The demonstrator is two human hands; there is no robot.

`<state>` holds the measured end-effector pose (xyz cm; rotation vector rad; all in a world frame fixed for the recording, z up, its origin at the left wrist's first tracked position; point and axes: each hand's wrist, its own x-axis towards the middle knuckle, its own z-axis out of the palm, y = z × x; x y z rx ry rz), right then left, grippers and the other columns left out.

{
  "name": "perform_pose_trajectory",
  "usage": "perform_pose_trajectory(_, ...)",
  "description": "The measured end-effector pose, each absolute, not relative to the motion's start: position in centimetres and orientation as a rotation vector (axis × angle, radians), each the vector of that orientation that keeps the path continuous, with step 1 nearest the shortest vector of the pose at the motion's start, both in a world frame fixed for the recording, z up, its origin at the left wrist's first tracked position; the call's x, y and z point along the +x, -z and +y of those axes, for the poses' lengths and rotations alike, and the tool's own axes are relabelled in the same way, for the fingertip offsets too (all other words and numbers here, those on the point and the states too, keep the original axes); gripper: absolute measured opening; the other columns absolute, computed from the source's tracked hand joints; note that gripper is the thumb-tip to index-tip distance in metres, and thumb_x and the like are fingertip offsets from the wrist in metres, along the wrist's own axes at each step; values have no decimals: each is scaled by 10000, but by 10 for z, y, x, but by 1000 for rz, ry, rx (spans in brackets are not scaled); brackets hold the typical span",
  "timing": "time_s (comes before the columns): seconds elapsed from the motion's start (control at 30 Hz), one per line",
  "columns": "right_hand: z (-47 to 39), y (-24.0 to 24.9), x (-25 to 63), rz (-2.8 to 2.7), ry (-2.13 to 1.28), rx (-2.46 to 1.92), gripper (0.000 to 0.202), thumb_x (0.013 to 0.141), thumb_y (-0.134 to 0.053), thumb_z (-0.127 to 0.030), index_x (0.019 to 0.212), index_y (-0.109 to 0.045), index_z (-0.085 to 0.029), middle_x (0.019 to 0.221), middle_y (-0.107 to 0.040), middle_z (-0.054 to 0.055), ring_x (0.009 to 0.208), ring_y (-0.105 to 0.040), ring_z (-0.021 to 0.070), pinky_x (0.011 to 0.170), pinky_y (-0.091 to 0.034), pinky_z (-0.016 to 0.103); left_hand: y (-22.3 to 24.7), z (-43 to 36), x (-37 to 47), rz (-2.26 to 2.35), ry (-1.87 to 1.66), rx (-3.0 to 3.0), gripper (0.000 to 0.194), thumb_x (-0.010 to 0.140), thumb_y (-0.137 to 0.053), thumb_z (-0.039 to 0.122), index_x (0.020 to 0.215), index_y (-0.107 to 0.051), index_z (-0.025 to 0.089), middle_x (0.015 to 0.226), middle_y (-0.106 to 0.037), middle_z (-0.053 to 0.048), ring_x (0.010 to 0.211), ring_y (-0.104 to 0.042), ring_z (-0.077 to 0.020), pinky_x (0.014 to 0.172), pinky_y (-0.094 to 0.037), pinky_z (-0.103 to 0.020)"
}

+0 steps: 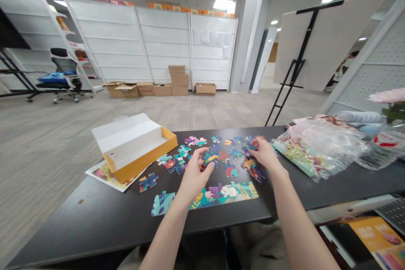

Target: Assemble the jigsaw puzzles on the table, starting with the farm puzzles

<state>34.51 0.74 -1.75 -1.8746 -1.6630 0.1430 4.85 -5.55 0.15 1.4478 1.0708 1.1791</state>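
My left hand (196, 175) is curved over the loose pieces, thumb and index finger at two edges of a blue and orange puzzle piece (210, 158). To the right, my right hand (266, 156) has its thumb and fingertips closed at a dark blue puzzle piece (247, 147), which they partly hide. Several loose puzzle pieces (232, 171) lie between and around both hands. Nearer to me is a joined puzzle strip (230, 193) with a white rabbit and leaves; my left forearm covers part of it. A separate joined bit (148, 181) lies left of my left hand.
An open yellow box (145, 162) with a white inside sits on a printed sheet (96, 173) at the left of the black table (104, 215). Clear plastic bags (319, 147) and a plastic container (384, 145) occupy the right side. Beyond stands an easel (295, 65).
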Motion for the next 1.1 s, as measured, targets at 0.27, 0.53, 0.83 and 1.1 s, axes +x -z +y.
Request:
perform_pose_trajectory(0.27,-33,-37,287,-1641,-960,-1140,348,750,-773,-449,959,-670,-191,950,-714,61,853,-684,200,773,-568,340,-3,-55,49,1013,-1190,1328,529,796,-680,354,1260,-469,213,754,-627,19,668,-663,-157,586,-479,-238)
perform_pose_trajectory(0.53,-33,-31,256,-1758,-963,-1139,253,743,-761,-382,892,-713,-183,837,-714,36,775,-671,184,753,-558,336,2,-53,46,983,-1232,1322,501,801,-691,333,1239,-479,215,683,-539,64,551,-561,-107,522,-445,-209)
perform_pose_trajectory(0.83,-36,-36,253,-1803,-889,-1175,209,746,-743,-337,889,-745,-185,878,-753,51,785,-683,190,772,-577,344,2,-51,47,954,-1244,1272,519,772,-748,367,1204,-512,202,690,-582,58,540,-561,-95,502,-435,-191)
perform_pose_trajectory(1.1,-33,-34,249,-1778,-866,-1173,204,745,-740,-330,882,-738,-179,892,-746,52,789,-680,187,794,-567,357,1,-50,50,951,-1336,1211,531,728,-795,380,1150,-522,208,777,-654,31,568,-607,-107,504,-470,-198)
